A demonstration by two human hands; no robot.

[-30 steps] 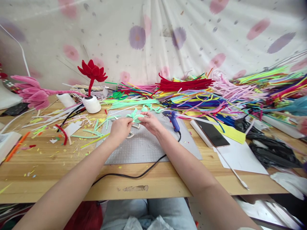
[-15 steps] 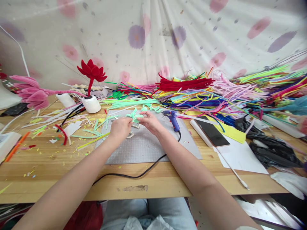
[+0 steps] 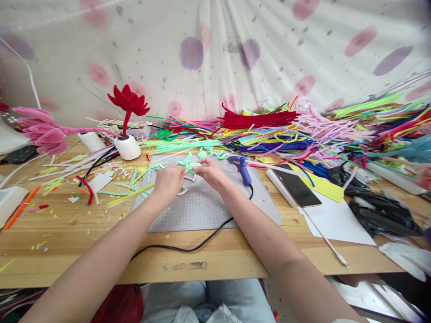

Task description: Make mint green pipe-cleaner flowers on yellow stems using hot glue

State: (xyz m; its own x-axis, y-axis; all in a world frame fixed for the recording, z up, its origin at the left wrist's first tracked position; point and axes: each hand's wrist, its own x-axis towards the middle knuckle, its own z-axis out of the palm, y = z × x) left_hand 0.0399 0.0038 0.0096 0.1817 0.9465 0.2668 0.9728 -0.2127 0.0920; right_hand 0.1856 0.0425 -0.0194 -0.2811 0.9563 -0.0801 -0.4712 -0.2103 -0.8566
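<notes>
Over the grey cutting mat (image 3: 208, 206), my left hand (image 3: 170, 180) and my right hand (image 3: 211, 172) are closed on a mint-green pipe-cleaner piece (image 3: 189, 163) with curled, leaf-like loops. My left fingers pinch its left side and my right fingertips its right side; the exact grip is partly hidden. Scissors (image 3: 182, 191) lie on the mat under my hands, mostly covered. More mint-green curled pieces (image 3: 206, 153) rest just behind. A blue glue gun (image 3: 241, 168) sits to the right of my right hand, and its black cord (image 3: 188, 248) runs across the table front.
A red pipe-cleaner flower (image 3: 128, 101) stands in a white pot (image 3: 128, 148), beside a pink flower (image 3: 43, 130). Bundled pipe cleaners (image 3: 259, 119) line the back. A phone (image 3: 298, 186) lies right, near black plastic bags (image 3: 380, 211). Another person's hand (image 3: 424, 175) shows at the right edge.
Both hands keep hold of the mint-green piece in nearly the same place. The whole view has shifted very slightly.
</notes>
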